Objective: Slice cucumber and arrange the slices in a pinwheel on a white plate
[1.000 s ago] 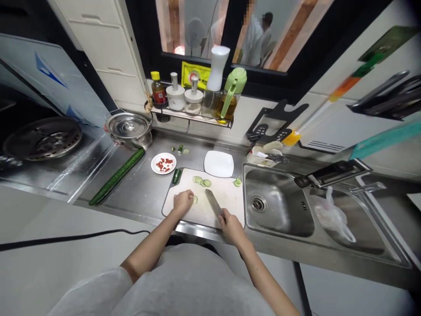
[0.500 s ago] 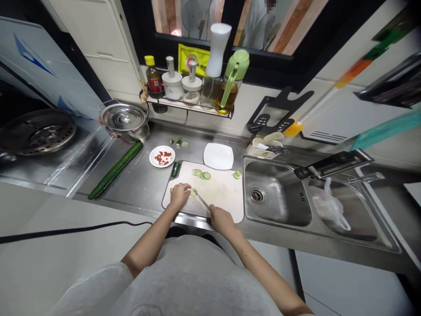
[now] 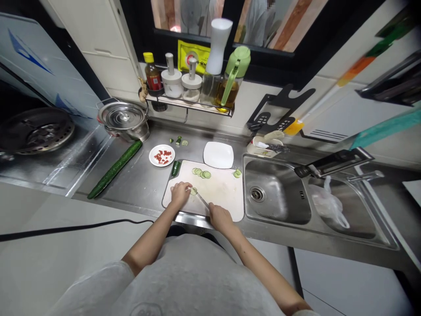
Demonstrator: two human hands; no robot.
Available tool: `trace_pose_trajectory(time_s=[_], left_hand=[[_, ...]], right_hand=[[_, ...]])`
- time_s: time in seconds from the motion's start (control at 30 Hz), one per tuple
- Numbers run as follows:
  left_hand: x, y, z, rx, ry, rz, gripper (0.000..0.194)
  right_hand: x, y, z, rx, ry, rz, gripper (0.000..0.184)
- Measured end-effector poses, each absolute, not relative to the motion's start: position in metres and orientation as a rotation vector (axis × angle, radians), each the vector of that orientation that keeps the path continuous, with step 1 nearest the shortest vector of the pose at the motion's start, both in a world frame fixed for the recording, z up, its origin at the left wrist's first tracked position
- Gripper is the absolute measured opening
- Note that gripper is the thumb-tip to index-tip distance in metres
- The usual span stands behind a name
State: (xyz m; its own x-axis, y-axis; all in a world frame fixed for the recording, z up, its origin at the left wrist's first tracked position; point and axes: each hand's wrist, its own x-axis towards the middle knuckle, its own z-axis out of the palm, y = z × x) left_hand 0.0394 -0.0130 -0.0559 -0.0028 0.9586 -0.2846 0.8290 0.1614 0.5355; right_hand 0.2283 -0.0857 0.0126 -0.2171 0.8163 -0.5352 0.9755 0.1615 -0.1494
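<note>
On the white cutting board point(image 3: 223, 195), my left hand point(image 3: 179, 195) has its fingers bent together at the left edge of a pale green cucumber slice point(image 3: 194, 191). My right hand point(image 3: 221, 218) is closed around the handle of a knife point(image 3: 201, 200), whose blade points up and left with its tip at that slice. Farther back on the board lies an overlapping row of cucumber slices point(image 3: 201, 173). A few more slices point(image 3: 237, 173) sit at the right corner, and a dark green cucumber piece point(image 3: 176, 168) rests at the left corner.
Behind the board stand a plate of red bits point(image 3: 162, 149) and a white square plate point(image 3: 218, 155). A whole cucumber point(image 3: 115, 169) lies left, near a lidded steel pot point(image 3: 125, 118). To the right is the sink point(image 3: 279, 193). A condiment rack point(image 3: 190, 103) hangs above the counter.
The view has shifted very slightly. Both hands, the knife and the cucumber slices keep practically the same places on the board.
</note>
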Motion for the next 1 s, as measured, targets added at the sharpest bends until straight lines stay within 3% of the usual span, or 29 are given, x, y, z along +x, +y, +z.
trace_pose_trajectory(time_s=[1.0], left_hand=[[0.039, -0.011, -0.052, 1.711, 1.835, 0.234, 0.024]], right_hand=[[0.226, -0.077, 0.016, 1.577, 2.129, -0.701, 0.033]])
